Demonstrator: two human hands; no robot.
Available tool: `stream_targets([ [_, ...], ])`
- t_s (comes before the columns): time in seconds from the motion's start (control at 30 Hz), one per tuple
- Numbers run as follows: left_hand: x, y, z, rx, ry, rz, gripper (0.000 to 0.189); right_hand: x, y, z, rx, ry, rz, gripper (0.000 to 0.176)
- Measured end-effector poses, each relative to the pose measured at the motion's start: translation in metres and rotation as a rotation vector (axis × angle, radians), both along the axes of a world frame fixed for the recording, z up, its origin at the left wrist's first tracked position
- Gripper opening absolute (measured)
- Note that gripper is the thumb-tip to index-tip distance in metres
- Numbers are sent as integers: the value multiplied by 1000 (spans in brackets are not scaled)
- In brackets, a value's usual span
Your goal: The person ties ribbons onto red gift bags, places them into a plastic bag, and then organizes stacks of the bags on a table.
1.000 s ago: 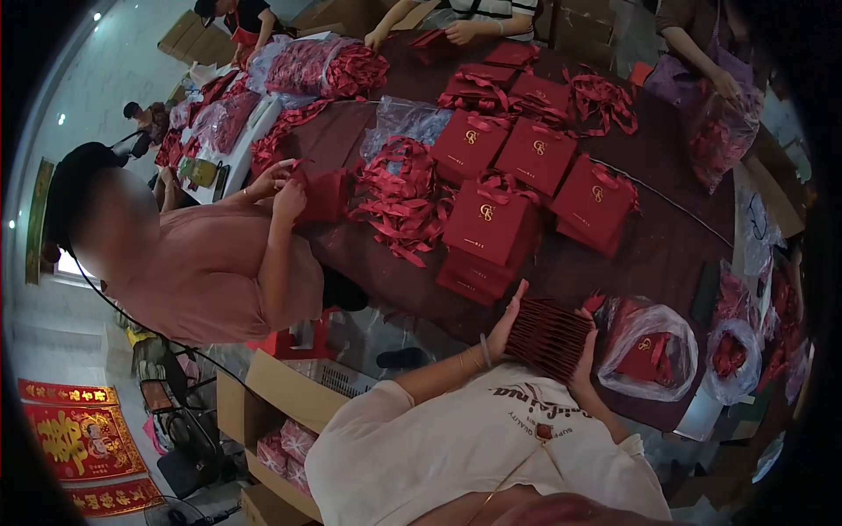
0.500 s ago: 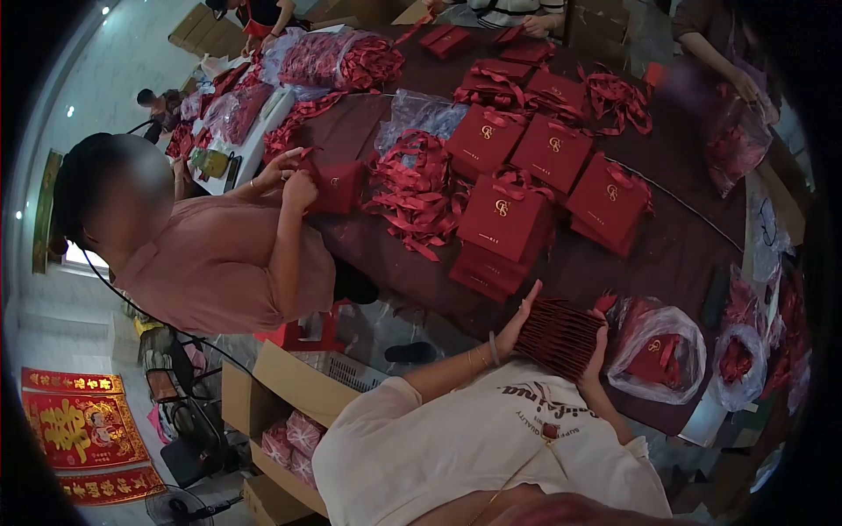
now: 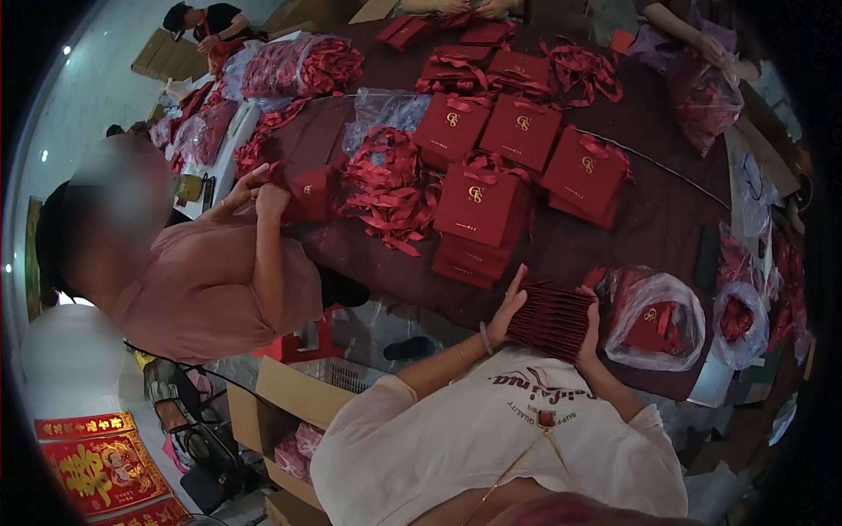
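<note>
Between my two hands is a stack of dark red paper gift bags (image 3: pixel 550 323), seen edge-on with its edges fanned out. My left hand (image 3: pixel 508 313) presses on the stack's left side, and my right hand (image 3: pixel 590 323) grips its right side. The stack is close in front of my white shirt, at the table's near edge. To the right of my right hand, a clear plastic bag (image 3: pixel 699 329) holds more red gift bags. Beyond my hands, red gift bags (image 3: pixel 474 206) with gold lettering lie in piles on the table.
A dark cloth covers the table (image 3: pixel 675 215). Red ribbon handles (image 3: pixel 390 193) lie heaped left of the piles. A co-worker in a pink shirt (image 3: pixel 224 289) handles a red bag at the left. Other people work at the far side. An open cardboard box (image 3: pixel 303 386) stands below left.
My view has shifted, so the table and piles appear farther left and higher. The stack stays between my hands, tilted a little differently. Another blurred shape now shows at the left edge.
</note>
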State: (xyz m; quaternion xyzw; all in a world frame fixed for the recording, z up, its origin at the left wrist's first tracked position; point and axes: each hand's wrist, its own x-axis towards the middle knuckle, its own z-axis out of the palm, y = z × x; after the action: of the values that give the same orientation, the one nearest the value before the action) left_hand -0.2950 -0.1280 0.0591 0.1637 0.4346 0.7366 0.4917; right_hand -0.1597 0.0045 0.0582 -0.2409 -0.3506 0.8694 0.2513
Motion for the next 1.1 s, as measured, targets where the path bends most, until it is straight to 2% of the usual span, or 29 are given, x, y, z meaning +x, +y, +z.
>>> stream_targets([
  [0.07, 4, 0, -13, -20, 77, 72, 65, 1, -1, 2, 59, -51, 9, 44],
  [0.13, 4, 3, -5, 100, -74, 82, 68, 0, 1, -3, 88, -43, -3, 44],
  [0.17, 7, 4, 4, 133, -173, 93, 68, 4, 2, -14, -4, -52, 14, 43],
  [0.2, 7, 3, 10, 100, -163, 72, 69, 1, -2, 0, -60, -122, -39, 42],
  [0.23, 8, 2, 14, 72, -152, 50, 69, 2, -2, -2, -42, -24, -22, 41],
  [0.43, 10, -3, 13, 91, -115, -30, 65, 0, -4, 9, -39, -34, -65, 41],
  [0.53, 9, -1, 8, 96, -117, -19, 67, -3, -5, 16, -29, -50, -80, 41],
  [0.6, 10, 1, 11, 4, -28, 37, 63, 0, -4, 12, -50, -44, -51, 40],
  [0.7, 11, 0, 16, 16, -118, 45, 58, 4, -3, 9, -69, -56, -2, 37],
  [0.73, 10, -2, 4, 13, -120, 42, 58, 5, -2, 8, -66, -72, 20, 35],
  [0.77, 9, -5, -15, -14, -13, 95, 55, 5, -2, 7, -67, -74, 16, 35],
  [0.8, 8, -4, -17, -39, 93, 146, 57, 5, -1, 7, 11, -110, 6, 34],
  [0.83, 6, -5, -19, -36, 90, 140, 57, 5, -1, 6, 92, -148, -5, 34],
  [0.9, 5, -4, -15, -91, 246, 77, 61, 5, -2, 5, 136, -148, 1, 35],
  [0.93, 13, -2, -8, -135, -119, 212, 60, 6, -1, 7, 180, -147, 10, 35],
  [1.0, 17, -7, 3, -133, 90, 236, 60, 12, -9, -2, 188, -231, -37, 37],
  [1.07, -3, -37, -107, 208, -37, 98, 63, 23, -16, -8, 430, -377, 61, 39],
  [1.1, 3, -18, -104, 228, -56, 56, 63, 26, -14, -1, 625, -462, 141, 40],
])
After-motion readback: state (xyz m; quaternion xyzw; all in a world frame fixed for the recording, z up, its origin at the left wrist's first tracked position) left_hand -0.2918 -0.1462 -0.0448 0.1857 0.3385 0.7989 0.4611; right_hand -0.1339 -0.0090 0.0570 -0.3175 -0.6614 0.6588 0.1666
